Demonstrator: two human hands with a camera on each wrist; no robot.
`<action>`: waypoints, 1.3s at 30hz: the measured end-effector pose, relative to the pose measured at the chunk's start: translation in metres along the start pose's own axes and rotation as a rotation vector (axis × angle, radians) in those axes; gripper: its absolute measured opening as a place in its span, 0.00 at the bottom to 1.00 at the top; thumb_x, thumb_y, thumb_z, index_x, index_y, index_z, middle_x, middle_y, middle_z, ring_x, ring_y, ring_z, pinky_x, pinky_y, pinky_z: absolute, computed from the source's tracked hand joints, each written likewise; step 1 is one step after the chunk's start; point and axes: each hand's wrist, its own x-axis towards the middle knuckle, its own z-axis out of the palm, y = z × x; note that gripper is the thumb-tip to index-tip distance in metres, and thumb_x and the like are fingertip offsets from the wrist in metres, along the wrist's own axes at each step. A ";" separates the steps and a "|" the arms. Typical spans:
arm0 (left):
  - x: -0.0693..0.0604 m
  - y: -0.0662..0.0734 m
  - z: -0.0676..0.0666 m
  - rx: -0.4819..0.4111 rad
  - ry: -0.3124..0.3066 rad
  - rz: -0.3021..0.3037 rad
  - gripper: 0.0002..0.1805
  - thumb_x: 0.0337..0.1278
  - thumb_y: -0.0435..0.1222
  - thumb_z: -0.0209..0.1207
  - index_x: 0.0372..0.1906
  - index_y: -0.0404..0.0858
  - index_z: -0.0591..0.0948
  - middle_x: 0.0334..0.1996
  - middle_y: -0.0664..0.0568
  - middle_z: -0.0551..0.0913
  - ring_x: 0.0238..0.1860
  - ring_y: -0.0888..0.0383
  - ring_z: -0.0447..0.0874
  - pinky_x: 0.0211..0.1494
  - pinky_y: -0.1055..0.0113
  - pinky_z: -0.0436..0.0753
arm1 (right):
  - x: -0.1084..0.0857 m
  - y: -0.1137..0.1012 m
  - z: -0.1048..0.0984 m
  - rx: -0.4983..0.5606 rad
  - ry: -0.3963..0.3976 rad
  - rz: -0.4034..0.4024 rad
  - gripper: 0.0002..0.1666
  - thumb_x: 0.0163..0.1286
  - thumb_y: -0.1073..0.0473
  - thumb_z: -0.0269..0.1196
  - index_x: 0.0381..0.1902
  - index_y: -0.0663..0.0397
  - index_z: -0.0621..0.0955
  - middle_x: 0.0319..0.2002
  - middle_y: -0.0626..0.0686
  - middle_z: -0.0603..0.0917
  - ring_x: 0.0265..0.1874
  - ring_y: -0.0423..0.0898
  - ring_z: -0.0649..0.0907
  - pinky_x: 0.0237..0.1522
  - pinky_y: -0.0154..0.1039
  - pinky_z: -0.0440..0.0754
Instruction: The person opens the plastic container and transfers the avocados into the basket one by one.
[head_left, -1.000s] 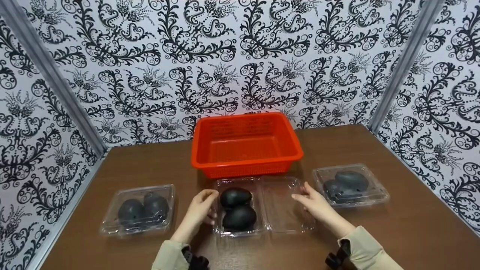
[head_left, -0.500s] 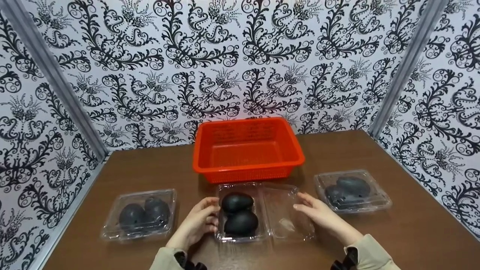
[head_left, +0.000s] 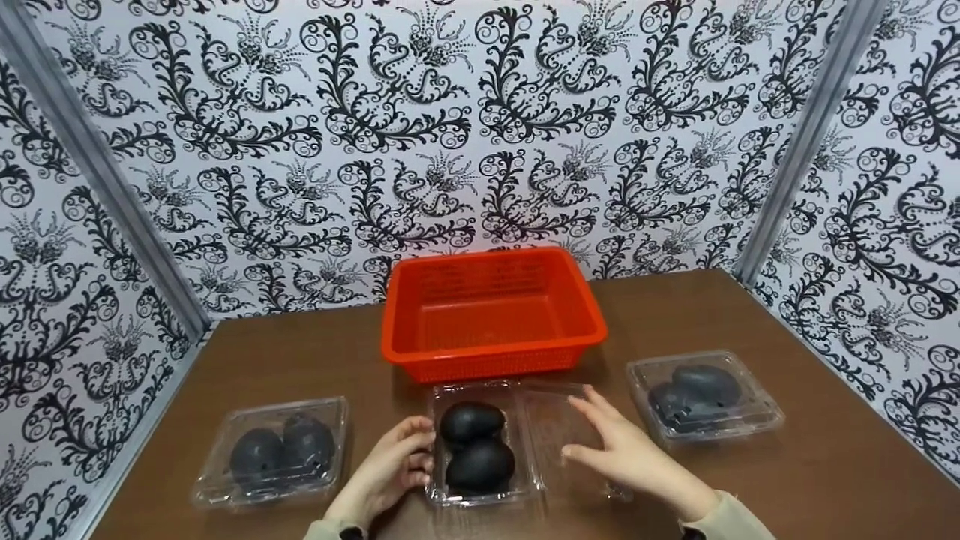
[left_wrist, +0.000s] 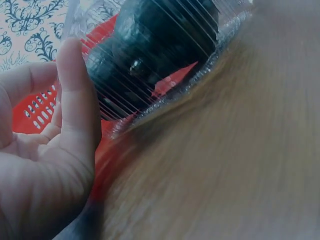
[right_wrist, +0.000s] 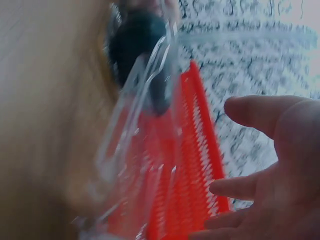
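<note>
Two dark avocados (head_left: 480, 466) lie in the base of an open clear plastic clamshell box (head_left: 525, 471), its lid (head_left: 559, 431) spread out to the right. My left hand (head_left: 394, 466) is at the base's left side, with loosely bent fingers touching its wall. In the left wrist view, the thumb (left_wrist: 77, 95) stands along the ribbed plastic. Above the lid, my right hand (head_left: 626, 450) spreads its fingers and thumb and holds nothing. The right wrist view is blurred, with that hand (right_wrist: 280, 175) apart from the clear plastic.
Behind the box stands an orange-red plastic basket (head_left: 491, 364). A closed clamshell (head_left: 274, 454) with two avocados lies at the left, another (head_left: 705, 397) at the right. Patterned walls (head_left: 480, 135) enclose the brown table (head_left: 315, 352) at the back and sides.
My right hand has left the lid's right edge and moved left over the lid, its fingers spreading. The left hand stays at the box's left side. The head view has tilted up slightly.
</note>
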 end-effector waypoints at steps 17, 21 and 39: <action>-0.018 0.003 -0.013 0.000 0.014 0.012 0.08 0.65 0.32 0.54 0.45 0.43 0.70 0.30 0.54 0.72 0.23 0.64 0.73 0.23 0.75 0.77 | 0.043 -0.080 0.060 -0.205 -0.189 -0.436 0.24 0.58 0.47 0.68 0.51 0.50 0.83 0.49 0.45 0.82 0.52 0.39 0.79 0.56 0.32 0.74; -0.022 0.003 -0.016 -0.009 0.014 0.010 0.07 0.66 0.32 0.53 0.45 0.45 0.71 0.31 0.55 0.72 0.23 0.65 0.73 0.24 0.75 0.77 | 0.050 -0.085 0.072 -0.309 -0.184 -0.503 0.22 0.56 0.49 0.69 0.48 0.49 0.84 0.48 0.44 0.82 0.50 0.39 0.79 0.54 0.30 0.75; -0.002 0.001 0.001 0.022 -0.029 0.009 0.09 0.66 0.32 0.53 0.48 0.42 0.69 0.30 0.53 0.72 0.24 0.64 0.73 0.24 0.74 0.77 | 0.059 -0.068 0.070 -0.378 -0.195 -0.296 0.31 0.46 0.51 0.73 0.53 0.41 0.83 0.51 0.42 0.80 0.51 0.43 0.79 0.49 0.39 0.79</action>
